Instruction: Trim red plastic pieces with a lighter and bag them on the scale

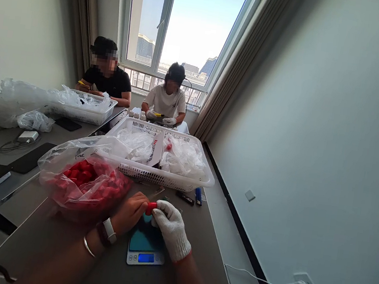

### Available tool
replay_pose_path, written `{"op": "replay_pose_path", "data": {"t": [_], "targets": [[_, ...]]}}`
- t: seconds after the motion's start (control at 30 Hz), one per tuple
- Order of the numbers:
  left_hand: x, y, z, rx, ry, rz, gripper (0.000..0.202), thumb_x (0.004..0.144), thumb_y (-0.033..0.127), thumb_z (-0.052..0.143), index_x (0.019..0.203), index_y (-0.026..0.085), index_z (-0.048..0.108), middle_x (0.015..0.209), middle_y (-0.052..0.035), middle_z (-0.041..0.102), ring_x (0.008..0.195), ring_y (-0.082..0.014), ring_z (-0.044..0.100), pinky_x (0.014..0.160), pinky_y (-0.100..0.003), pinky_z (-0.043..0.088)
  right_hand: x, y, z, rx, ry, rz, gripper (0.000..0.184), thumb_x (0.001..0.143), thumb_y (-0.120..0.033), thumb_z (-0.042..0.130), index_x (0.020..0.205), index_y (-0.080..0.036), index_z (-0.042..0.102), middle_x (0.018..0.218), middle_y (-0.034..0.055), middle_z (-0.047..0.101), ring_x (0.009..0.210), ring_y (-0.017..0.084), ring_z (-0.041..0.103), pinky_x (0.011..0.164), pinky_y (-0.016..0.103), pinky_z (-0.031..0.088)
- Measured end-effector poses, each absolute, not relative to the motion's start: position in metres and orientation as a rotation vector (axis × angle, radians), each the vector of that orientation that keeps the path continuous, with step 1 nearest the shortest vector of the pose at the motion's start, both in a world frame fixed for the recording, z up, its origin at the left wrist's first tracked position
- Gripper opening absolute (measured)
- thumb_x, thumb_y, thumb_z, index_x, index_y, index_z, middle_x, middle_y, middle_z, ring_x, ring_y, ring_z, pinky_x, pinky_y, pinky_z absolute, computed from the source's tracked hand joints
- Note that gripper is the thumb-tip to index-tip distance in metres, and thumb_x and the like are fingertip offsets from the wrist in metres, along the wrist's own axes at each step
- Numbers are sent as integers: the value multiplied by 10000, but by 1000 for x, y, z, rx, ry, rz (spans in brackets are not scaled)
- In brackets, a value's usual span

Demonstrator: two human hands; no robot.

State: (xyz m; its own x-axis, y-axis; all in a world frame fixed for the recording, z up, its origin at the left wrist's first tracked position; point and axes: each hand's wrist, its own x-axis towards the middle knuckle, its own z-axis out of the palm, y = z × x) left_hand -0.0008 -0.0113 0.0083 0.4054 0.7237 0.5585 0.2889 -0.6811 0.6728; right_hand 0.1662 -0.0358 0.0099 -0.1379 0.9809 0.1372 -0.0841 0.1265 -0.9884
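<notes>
While in two hands (132, 212), one cylinder (149, 208)

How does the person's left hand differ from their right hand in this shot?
The left hand is bare, while the right hand wears a white knit glove with a red cuff. The left wrist carries a watch and a thin metal bangle; neither shows on the right wrist. The left hand lies nearer the clear plastic bag of red pieces, the right over the digital scale. Both hands grip one small red piece.
</notes>
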Motion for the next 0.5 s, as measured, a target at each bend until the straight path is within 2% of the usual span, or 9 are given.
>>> {"op": "replay_pose_path", "data": {"t": [0.07,0.2,0.27,0.37,0.5], "targets": [[-1,-13,11,2192,826,1205,444,1018,324,257,753,174,580,785,-66,612,803,-202,540,764,-353,467,166,-36,9,-1013,-1294,1210,221,803,-375,652,816,-161,602,610,-31,509,527,81,436,500,207,380],[1,-15,9,2285,927,1220,206,960,219,426,1071,167,591,1023,-100,627,974,-227,558,872,-401,487,166,-36,11,-1094,-1213,1153,250,805,-405,642,826,-162,586,597,-41,486,502,73,399,467,197,348],[1,-15,5,2329,965,1253,261,925,178,489,1176,191,557,1099,-99,609,1037,-230,551,910,-413,489,167,-35,12,-1126,-1229,1130,261,820,-419,622,792,-165,571,572,-45,477,495,73,391,463,196,334],[0,-13,1,2375,949,1297,237,922,172,517,1141,223,589,1052,-74,624,989,-212,567,875,-386,512,168,-36,15,-1144,-1315,1085,302,863,-430,568,711,-170,550,537,-42,467,500,79,395,475,197,325],[-2,-11,0,2418,941,1314,123,904,258,591,1005,207,640,963,-71,639,907,-210,578,802,-362,524,168,-39,19,-1169,-1419,1019,342,905,-435,503,701,-171,575,536,-30,491,513,90,417,500,202,339]]}}
